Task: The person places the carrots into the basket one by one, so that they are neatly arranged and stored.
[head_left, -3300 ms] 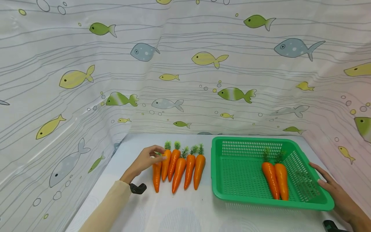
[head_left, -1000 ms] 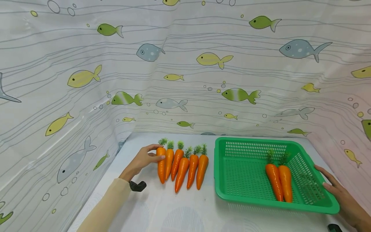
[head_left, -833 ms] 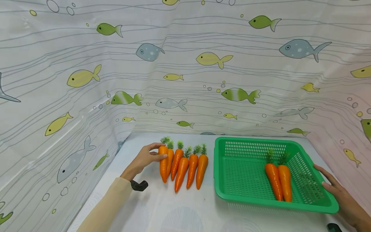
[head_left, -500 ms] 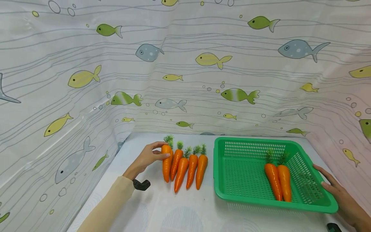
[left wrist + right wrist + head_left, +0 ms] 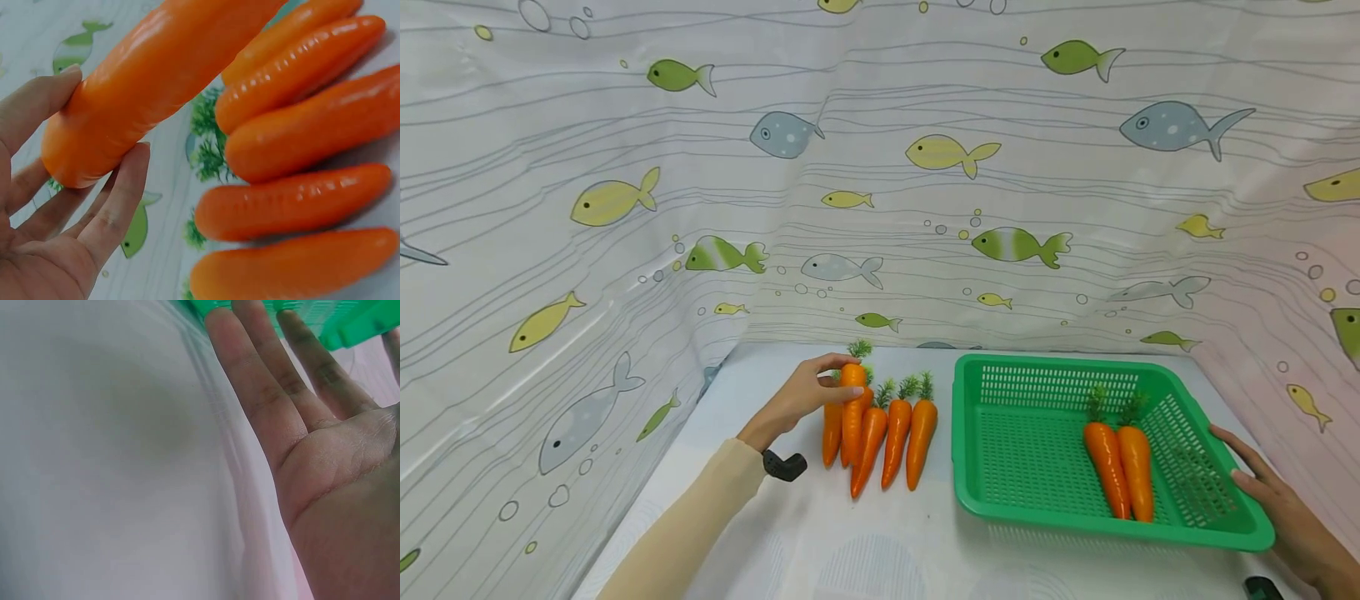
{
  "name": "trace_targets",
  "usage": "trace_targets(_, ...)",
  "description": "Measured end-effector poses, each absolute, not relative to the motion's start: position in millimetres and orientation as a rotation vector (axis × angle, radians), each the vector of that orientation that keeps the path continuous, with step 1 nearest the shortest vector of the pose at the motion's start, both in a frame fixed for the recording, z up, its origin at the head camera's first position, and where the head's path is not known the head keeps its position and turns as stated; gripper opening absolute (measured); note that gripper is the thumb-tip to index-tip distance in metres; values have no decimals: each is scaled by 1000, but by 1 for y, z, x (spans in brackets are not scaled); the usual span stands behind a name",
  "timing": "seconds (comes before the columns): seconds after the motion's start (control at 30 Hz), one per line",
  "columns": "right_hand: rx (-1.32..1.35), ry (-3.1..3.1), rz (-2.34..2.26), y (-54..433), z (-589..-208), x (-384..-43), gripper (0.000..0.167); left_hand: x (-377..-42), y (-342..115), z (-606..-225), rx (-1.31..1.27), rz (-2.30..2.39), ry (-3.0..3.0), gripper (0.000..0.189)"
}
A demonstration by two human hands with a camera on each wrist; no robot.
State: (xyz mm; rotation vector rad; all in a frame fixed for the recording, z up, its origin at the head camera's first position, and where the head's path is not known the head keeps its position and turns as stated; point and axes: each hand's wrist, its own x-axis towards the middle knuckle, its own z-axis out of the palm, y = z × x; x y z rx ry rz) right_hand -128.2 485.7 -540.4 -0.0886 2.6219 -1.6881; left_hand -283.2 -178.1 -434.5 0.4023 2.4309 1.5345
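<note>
Carrot (image 5: 852, 421) pinched between thumb and fingers of left hand (image 5: 806, 387), held over five loose carrots (image 5: 897, 442) on table (image 5: 805, 542), partly covering them in head view; its tip is cut off in left wrist view and its greens mostly hidden there. Green basket (image 5: 1037, 515) to the right has two basket carrots (image 5: 1107, 471) side by side in its right half, greens toward the far wall. Right hand (image 5: 1288, 517), fingers extended, touches basket's right side; right wrist view shows only a basket edge, contents unseen.
</note>
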Motion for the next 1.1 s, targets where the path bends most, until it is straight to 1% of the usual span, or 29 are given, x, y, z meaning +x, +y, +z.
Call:
trace_targets(0.5,-72,2643,-1657,485,-541,-128,61,-290,-133,-425,533,1683,2212,54)
trace_targets(0.9,-99,2601,-1715,485,-539,-130,60,-292,-84,-416,677,1643,2161,57)
trace_targets(1.1,-90,2589,-1723,488,-542,-131,60,-290,-58,-409,749,1603,2171,49)
